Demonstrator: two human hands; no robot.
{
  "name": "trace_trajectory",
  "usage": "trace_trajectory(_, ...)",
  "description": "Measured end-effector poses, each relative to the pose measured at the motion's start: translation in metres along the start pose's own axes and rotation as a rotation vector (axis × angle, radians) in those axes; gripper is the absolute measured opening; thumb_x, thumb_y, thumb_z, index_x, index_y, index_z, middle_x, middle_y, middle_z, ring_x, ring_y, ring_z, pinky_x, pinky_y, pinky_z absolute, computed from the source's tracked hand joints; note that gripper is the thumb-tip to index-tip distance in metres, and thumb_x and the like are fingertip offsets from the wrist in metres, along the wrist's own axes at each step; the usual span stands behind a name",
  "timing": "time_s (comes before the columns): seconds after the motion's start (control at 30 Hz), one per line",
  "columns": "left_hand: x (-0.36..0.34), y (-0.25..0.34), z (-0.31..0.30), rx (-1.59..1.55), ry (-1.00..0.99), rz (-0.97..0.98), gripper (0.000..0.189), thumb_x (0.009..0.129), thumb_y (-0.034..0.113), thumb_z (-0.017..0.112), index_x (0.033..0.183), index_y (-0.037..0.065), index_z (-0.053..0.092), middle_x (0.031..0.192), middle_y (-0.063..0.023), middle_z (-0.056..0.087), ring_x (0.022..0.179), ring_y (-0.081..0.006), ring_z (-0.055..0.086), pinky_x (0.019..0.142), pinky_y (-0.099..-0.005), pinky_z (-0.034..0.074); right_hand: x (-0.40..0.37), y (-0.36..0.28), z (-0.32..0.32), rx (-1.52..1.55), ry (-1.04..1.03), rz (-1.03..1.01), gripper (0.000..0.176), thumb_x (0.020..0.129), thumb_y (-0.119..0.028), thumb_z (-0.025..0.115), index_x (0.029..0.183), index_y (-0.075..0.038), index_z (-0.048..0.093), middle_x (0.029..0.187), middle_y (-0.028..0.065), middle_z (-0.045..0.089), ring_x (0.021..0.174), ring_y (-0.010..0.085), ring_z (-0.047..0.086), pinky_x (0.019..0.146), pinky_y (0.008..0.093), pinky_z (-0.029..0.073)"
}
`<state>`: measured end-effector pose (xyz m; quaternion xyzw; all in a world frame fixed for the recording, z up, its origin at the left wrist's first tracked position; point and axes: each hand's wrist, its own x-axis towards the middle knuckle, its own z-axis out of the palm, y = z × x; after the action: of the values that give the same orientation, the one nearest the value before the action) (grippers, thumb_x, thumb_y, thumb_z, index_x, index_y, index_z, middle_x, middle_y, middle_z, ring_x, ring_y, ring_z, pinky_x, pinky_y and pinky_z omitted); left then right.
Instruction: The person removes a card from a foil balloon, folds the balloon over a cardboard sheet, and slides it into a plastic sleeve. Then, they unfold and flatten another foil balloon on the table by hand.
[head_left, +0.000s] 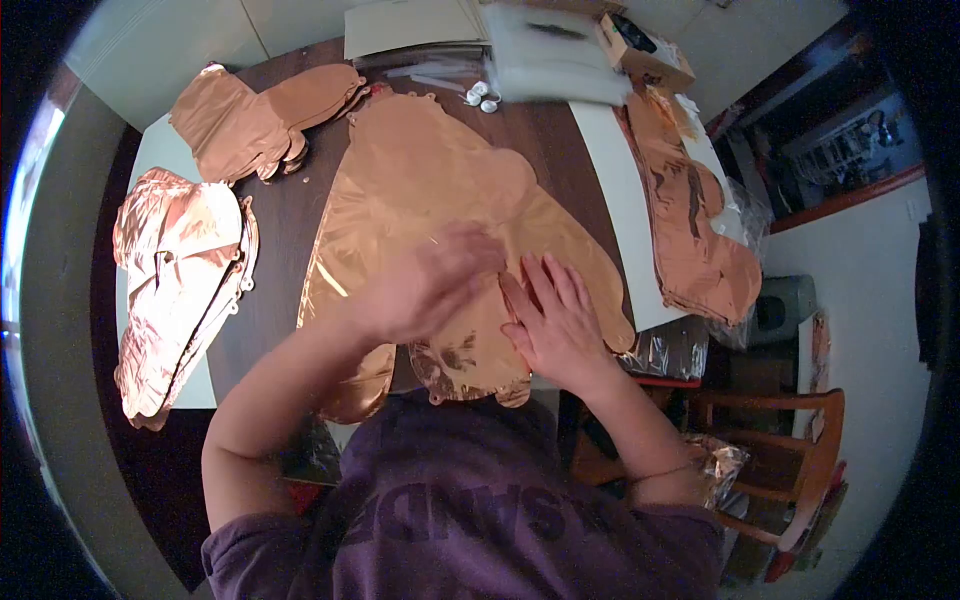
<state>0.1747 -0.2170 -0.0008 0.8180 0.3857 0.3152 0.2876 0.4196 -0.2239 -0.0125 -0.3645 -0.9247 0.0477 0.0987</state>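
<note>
A large flat rose-gold foil balloon (430,180) lies over the middle of the table, its lower edge near my body. My right hand (556,325) rests palm down on its right part, fingers stretched out and somewhat apart. Just left of it, my left hand (437,280) hovers over or touches the foil, smeared by motion. Whether anything is between its fingers does not show. A fold or raised edge in the foil runs beside my right thumb.
More flat foil balloons lie at the left edge (180,270), upper left (235,120) and right (690,220). Small white rolls (482,97), clear plastic bags (555,60) and a cardboard box (645,50) are at the back. A wooden chair (770,400) stands at lower right.
</note>
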Motion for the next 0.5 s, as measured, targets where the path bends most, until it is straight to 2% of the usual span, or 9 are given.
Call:
trace_trajectory(0.07, 0.002, 0.012, 0.009, 0.182, -0.100, 0.179, 0.049, 0.089, 0.017, 0.061, 0.135, 0.002, 0.053, 0.135, -0.0188, 0.055, 0.133, -0.0379, 0.045, 0.115, -0.0516, 0.029, 0.000, 0.000, 0.002, -0.039, -0.015, 0.000, 0.059, 0.088, -0.036, 0.065, 0.137, -0.006, 0.052, 0.146, 0.0219, 0.041, 0.133, 0.0431, 0.038, 0.111, 0.0578, 0.028)
trace_trajectory(0.17, -0.003, -0.003, 0.030, 0.368, -0.105, 0.154, 0.050, 0.088, 0.019, 0.062, 0.134, 0.002, 0.054, 0.135, -0.0175, 0.055, 0.132, -0.0355, 0.046, 0.115, -0.0528, 0.028, 0.001, 0.001, 0.002, -0.079, -0.003, -0.030, 0.058, 0.086, -0.038, 0.066, 0.134, -0.006, 0.055, 0.146, 0.0211, 0.042, 0.133, 0.0422, 0.038, 0.112, 0.0569, 0.028)
trace_trajectory(0.3, -0.007, -0.012, 0.030, 0.337, -0.094, 0.123, 0.050, 0.088, 0.020, 0.062, 0.135, 0.004, 0.054, 0.136, -0.0145, 0.055, 0.132, -0.0328, 0.047, 0.116, -0.0533, 0.027, -0.006, 0.005, 0.001, -0.039, 0.019, -0.062, 0.061, 0.084, -0.039, 0.067, 0.134, -0.006, 0.055, 0.145, 0.0200, 0.043, 0.134, 0.0397, 0.039, 0.113, 0.0558, 0.028)
trace_trajectory(0.4, -0.008, -0.009, 0.029, 0.358, -0.106, 0.122, 0.049, 0.088, 0.020, 0.062, 0.134, 0.005, 0.055, 0.136, -0.0133, 0.055, 0.132, -0.0326, 0.047, 0.116, -0.0531, 0.027, -0.024, 0.010, -0.006, 0.042, -0.037, -0.176, 0.065, 0.082, -0.040, 0.069, 0.133, -0.003, 0.055, 0.145, 0.0197, 0.043, 0.136, 0.0376, 0.037, 0.114, 0.0544, 0.027)
trace_trajectory(0.5, -0.006, -0.007, 0.026, 0.374, -0.118, 0.116, 0.049, 0.087, 0.020, 0.063, 0.134, 0.005, 0.056, 0.136, -0.0125, 0.055, 0.132, -0.0331, 0.047, 0.115, -0.0535, 0.028, -0.033, 0.006, -0.024, 0.084, -0.076, -0.269, 0.058, 0.083, -0.033, 0.066, 0.129, 0.001, 0.056, 0.141, 0.0191, 0.048, 0.134, 0.0358, 0.042, 0.114, 0.0506, 0.031)
